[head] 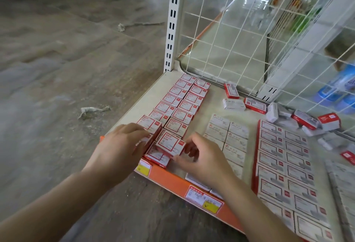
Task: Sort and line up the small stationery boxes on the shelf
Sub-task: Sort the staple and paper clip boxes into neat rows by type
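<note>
From the head camera, two columns of red-and-white boxes [182, 105] run along the shelf [151, 91], about eight in each. The left hand [119, 145] curls its fingers round the raised box [149, 124] at the near end of the left column. The right hand [199, 161] pinches a lifted box [170, 142] beside it. About nine loose boxes [307, 120] lie scattered by the wire grid [249, 30].

Cardboard boxes [170, 143] (glossy print), white wire grid [240, 30].

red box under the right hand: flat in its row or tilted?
Tilted. The red box sits askew atop its neighbours, pinched by the right hand; the left hand grips the stack beside it.
</note>
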### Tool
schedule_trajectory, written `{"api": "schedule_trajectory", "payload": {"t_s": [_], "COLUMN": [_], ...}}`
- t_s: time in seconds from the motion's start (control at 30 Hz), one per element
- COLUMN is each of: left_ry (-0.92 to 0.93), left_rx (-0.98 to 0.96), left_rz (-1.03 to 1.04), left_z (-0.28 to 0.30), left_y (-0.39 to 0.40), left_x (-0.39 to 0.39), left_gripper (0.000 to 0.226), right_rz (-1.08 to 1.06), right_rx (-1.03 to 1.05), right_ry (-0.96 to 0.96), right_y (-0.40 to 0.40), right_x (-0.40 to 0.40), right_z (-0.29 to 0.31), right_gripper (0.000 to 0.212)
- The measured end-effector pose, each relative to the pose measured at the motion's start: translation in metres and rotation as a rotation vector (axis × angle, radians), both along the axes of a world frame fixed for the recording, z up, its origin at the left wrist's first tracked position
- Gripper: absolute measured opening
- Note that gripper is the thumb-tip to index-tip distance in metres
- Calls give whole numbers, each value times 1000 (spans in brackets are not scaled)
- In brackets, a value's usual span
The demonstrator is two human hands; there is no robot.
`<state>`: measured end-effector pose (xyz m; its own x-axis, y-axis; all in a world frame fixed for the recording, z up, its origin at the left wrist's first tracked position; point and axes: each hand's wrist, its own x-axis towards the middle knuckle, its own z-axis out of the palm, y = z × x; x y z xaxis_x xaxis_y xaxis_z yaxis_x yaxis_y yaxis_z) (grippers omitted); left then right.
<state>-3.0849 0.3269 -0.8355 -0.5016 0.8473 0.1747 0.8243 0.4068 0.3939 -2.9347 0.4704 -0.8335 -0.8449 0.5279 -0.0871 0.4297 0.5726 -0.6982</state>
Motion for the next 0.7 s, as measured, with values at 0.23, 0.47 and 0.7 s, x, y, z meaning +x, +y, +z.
{"api": "schedule_trajectory", "payload": {"t_s": [0.23,0.47,0.7], "left_ry": [47,73,113], "left_rx": [-1,24,75], "left_rz": [-100,-130,-123], "left_z": [-1,-4,-10], "left_y": [-7,-6,-6], "left_x": [3,4,4], "left_gripper": [39,40,39], "right_rz": [50,74,71], "right_rx": [-35,-44,-64], "right_ry": [-9,-33,-13], "right_y": [-8,-10,-11], "right_x": [-6,-9,-10], "right_z": [-5,-7,-8], "right_gripper": [34,33,29]}}
